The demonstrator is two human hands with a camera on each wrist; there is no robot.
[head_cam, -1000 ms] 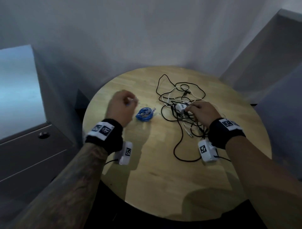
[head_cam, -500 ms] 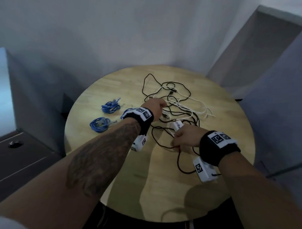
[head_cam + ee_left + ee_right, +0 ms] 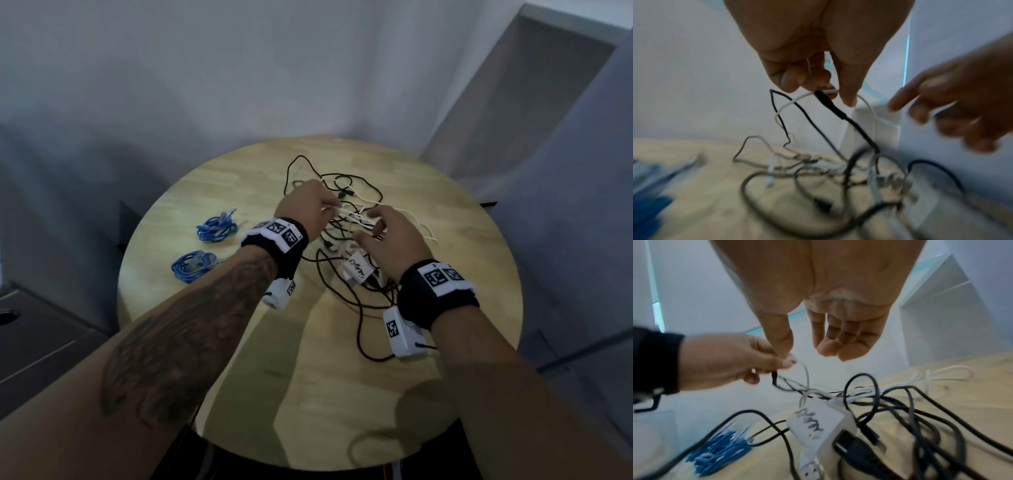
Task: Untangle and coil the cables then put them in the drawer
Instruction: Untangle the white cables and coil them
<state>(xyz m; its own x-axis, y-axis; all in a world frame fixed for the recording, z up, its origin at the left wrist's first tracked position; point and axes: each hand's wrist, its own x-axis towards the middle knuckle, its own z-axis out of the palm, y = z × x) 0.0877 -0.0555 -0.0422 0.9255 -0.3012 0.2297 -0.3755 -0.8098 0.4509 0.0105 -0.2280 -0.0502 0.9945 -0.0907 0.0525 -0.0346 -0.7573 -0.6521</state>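
Observation:
A tangle of black and white cables [image 3: 346,219] lies on the round wooden table [image 3: 462,240], with a white charger block [image 3: 358,270] among them. My left hand [image 3: 308,205] is raised over the tangle and pinches a white cable [image 3: 797,100] together with a black plug end [image 3: 830,104]. My right hand [image 3: 390,236] hovers just right of it, above the charger [image 3: 818,420], fingers loosely bent and holding nothing. Two coiled blue cables [image 3: 217,228] [image 3: 193,265] lie on the table's left side.
A dark cabinet with a drawer front [image 3: 37,329] stands left of the table. A white wall [image 3: 239,68] and a grey panel [image 3: 534,85] stand behind. Bare tabletop [image 3: 325,394] lies toward me.
My left hand has moved from the blue coil area into the tangle and lifted a white cable and black plug. My right hand let go of the charger and rose, fingers loosened.

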